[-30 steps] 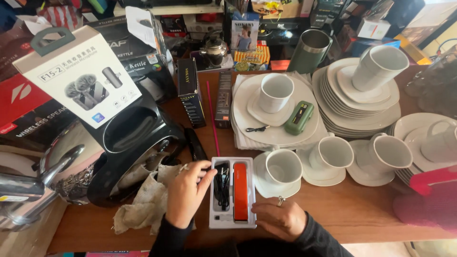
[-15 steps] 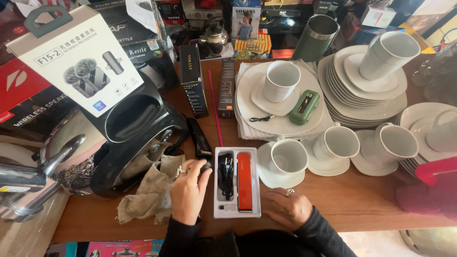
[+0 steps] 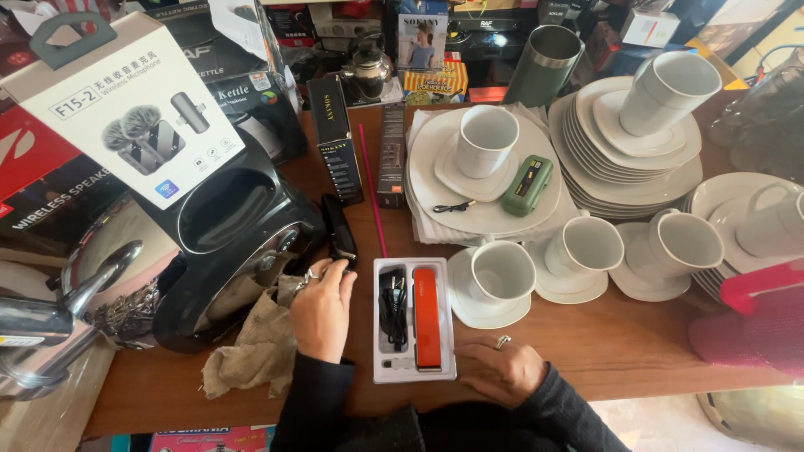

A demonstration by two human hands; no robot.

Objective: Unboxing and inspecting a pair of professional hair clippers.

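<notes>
Left grip (image 3: 322,308): fingers curled, tips closed on the lower end of a slim black device (image 3: 338,232) that lies on the table (image 3: 636,343) beside a dark round appliance (image 3: 226,234). Right grip (image 3: 502,368): flat and open, palm down, holding nothing, resting at the near table edge and touching the lower right corner of a white tray (image 3: 414,320). The tray lies between the two hands; it carries an orange bar-shaped device (image 3: 426,316) and a coiled black cable (image 3: 392,305). A crumpled tan cloth (image 3: 255,347) lies just left of the left hand. A white cup on a saucer (image 3: 500,274) stands just right of the tray. Stacked white plates (image 3: 636,159) and boxes crowd the far side; bare wood remains only along the near right edge.
</notes>
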